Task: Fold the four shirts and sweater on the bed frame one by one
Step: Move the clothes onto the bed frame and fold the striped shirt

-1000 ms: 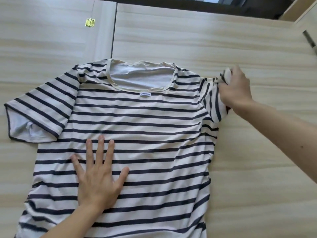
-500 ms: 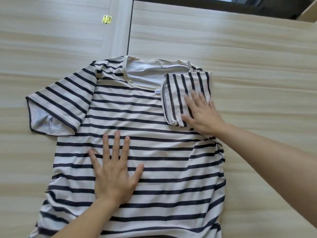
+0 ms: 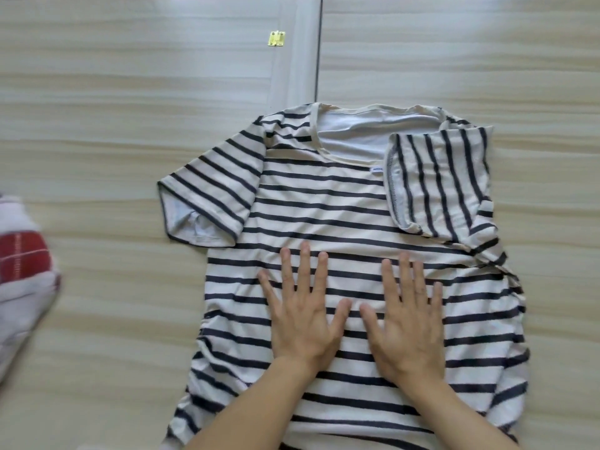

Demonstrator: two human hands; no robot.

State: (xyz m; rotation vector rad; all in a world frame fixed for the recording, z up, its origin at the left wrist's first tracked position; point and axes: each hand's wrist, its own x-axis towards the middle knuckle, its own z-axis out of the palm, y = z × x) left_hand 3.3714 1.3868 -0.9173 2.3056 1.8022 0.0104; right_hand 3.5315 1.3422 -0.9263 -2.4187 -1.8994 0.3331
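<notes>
The left hand (image 3: 302,313) and the right hand (image 3: 409,323) are lying side by side on the lower middle of the striped shirt (image 3: 324,203). Both palms are facing down with the fingers straight and spread wide, gripping nothing. They are probably pressing the cloth flat and pinning it so it is not sliding on the smooth wood. The shirt is lying spread on the bed frame (image 3: 97,125), hem toward the person and collar (image 3: 357,134) pointing away. Its lower edges are bunching in wrinkles on both sides, which is likely what the hands are working on.

Further up, the sleeve on the person's right (image 3: 438,180) is lying turned inward over the chest, so that side's fold is looking done. The sleeve on the left (image 3: 207,203) is sticking out flat on the wood, not yet folded, and seems to be next.

At the left edge a red and white cloth (image 3: 22,264) is sitting well apart, perhaps another garment waiting. Beyond the collar, a small brass hinge (image 3: 276,38) is sitting on the frame.
</notes>
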